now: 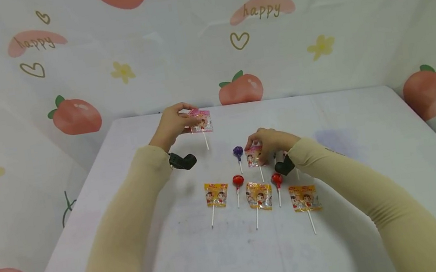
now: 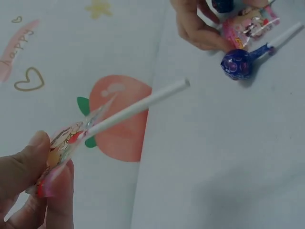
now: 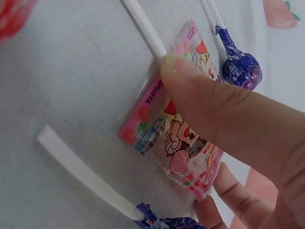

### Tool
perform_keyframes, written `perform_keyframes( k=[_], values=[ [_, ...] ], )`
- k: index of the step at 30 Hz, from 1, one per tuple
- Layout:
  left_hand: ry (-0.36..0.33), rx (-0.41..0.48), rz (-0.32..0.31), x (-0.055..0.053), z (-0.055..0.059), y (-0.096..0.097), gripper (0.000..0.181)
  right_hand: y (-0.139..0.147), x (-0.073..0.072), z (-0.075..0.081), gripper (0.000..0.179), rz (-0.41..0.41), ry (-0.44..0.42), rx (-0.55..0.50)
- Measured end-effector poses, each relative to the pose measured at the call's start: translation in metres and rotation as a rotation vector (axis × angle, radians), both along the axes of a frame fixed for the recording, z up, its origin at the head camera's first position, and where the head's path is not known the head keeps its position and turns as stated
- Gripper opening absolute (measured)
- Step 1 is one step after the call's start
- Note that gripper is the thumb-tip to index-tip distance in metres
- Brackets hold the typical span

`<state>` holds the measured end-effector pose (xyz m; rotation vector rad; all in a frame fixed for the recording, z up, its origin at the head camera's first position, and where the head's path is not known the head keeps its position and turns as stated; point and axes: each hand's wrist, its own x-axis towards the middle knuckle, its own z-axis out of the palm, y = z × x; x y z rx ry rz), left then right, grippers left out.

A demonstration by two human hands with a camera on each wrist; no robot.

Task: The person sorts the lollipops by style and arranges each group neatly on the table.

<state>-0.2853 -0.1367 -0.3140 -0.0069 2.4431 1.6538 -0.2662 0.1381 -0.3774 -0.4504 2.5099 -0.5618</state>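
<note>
Near the back edge of the table, my left hand [image 1: 172, 126] pinches a pink-wrapped lollipop [image 1: 205, 121] by its wrapper. In the left wrist view its white stick [image 2: 138, 107] points away from the fingers. Farther right, my right hand [image 1: 271, 139] grips another pink-wrapped lollipop [image 1: 253, 158], thumb across the front of the packet and fingers at its far edge. A purple lollipop [image 1: 238, 151] lies just left of that packet. On the packet's other side, a second purple lollipop [image 3: 178, 223] shows in the right wrist view, mostly hidden by my hand in the head view.
Two red lollipops [image 1: 238, 180] [image 1: 277, 179] lie nearer me, among three orange-wrapped lollipops [image 1: 217, 195] [image 1: 259, 195] [image 1: 305, 198], sticks toward me. Part of another stick shows beside the right wrist's black camera [image 1: 284, 166]. A printed cloth backdrop [image 1: 186, 65] rises behind the white table [image 1: 220, 267].
</note>
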Motion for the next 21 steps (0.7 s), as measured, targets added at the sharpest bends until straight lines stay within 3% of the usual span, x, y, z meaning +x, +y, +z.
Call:
perform_keyframes(
  k=[4,9,15,21],
  values=[
    [-0.017,0.04,-0.015,-0.006,-0.004,0.009,0.042,0.001,0.0,0.0,0.049,-0.004,-0.001,-0.006],
    [-0.003,0.054,-0.006,-0.013,-0.017,0.018,0.042,0.002,-0.001,-0.001,0.049,0.005,0.012,0.0],
    [0.042,0.081,0.066,-0.023,-0.039,0.025,0.038,0.002,-0.002,-0.002,0.048,-0.004,0.011,-0.009],
    [0.009,0.104,0.141,-0.03,-0.065,0.028,0.041,0.003,-0.004,-0.006,0.048,-0.013,0.009,-0.008]
  ],
)
